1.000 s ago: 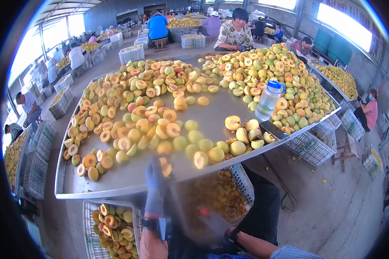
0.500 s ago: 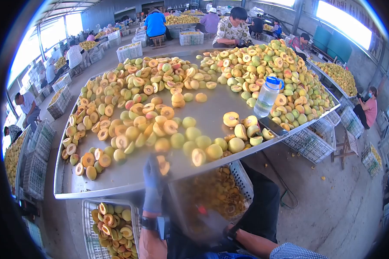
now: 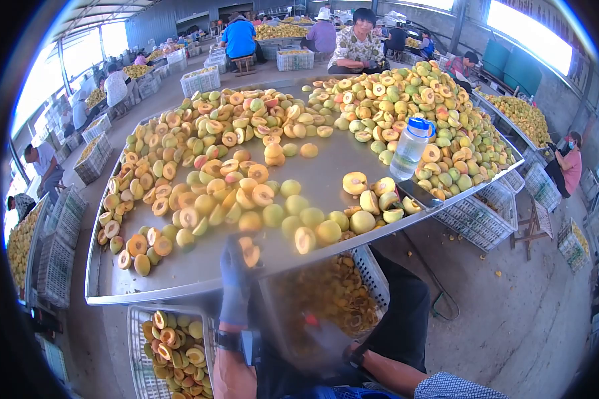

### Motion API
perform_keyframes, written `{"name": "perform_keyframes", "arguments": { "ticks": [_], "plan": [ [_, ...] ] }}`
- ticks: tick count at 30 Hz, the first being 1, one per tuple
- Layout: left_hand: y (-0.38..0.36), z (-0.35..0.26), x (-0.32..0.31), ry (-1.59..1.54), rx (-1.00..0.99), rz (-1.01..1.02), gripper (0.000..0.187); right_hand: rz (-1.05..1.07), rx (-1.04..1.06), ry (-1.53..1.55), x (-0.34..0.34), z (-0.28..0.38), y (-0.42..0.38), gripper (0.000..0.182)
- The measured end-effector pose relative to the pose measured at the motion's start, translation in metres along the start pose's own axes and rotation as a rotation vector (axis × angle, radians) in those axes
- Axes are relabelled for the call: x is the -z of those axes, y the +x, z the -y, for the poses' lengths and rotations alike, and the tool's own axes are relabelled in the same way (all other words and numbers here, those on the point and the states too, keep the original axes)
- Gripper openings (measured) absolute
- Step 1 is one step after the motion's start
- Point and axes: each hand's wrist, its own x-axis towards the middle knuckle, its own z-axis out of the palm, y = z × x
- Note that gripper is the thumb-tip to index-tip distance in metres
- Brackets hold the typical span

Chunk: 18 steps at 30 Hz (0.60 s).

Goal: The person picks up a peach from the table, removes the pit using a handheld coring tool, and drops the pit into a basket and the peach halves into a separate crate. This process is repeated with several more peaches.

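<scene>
Right hand [image 3: 331, 338] over crate [image 3: 374, 279] of cut fruit, by the knees; red thing [image 3: 311, 319] at its fingers, too blurred to tell if grasped. Second crate [image 3: 137, 356] of halves to the left, below the table [image 3: 336, 156]. Left hand [image 3: 233, 267], gloved, at table's near edge, fruit half [image 3: 248, 255] against its fingers; can't tell if gripped or only touched. Risk: loose hold could drop that half off the edge; a nudge could send round fruit [image 3: 328, 232] over the rim. Farther: bottle [image 3: 411, 154] stands against pile [image 3: 456, 126], could tip if fruit slides; dark slab [image 3: 419, 194], maybe phone, just beside. Coworker [image 3: 357, 50] beyond. No brand, label or writing readable
</scene>
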Motion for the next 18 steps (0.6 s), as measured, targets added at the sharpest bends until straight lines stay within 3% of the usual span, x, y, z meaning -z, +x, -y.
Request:
{"name": "perform_keyframes", "arguments": {
  "ticks": [7, 9, 10, 12, 14, 16, 18],
  "plan": [
    [-0.003, -0.013, -0.007, -0.177, 0.150, -0.073, 0.059, -0.051, 0.050, 0.039, -0.005, -0.003, 0.003, 0.036],
    [0.001, -0.005, -0.003, -0.142, 0.113, -0.048, 0.059, -0.319, 0.375, 0.130, -0.015, -0.005, 0.000, 0.036],
    [0.001, -0.001, -0.001, -0.106, 0.081, -0.021, 0.058, -0.309, 0.358, 0.137, -0.008, 0.003, -0.003, 0.036],
    [-0.006, -0.010, -0.007, -0.195, 0.150, -0.082, 0.054, 0.100, -0.154, -0.054, 0.015, 0.029, -0.010, 0.037],
    [-0.008, -0.014, -0.005, -0.079, 0.061, -0.003, 0.058, 0.131, -0.158, -0.080, 0.004, 0.009, -0.006, 0.040],
    [-0.003, -0.006, -0.002, -0.231, 0.149, -0.048, 0.036, -0.051, 0.134, 0.027, -0.004, -0.012, 0.003, 0.042],
    [0.006, 0.009, 0.004, -0.353, 0.162, -0.014, 0.021, -0.124, 0.151, -0.022, -0.007, -0.017, 0.009, 0.041]
  ]
}}
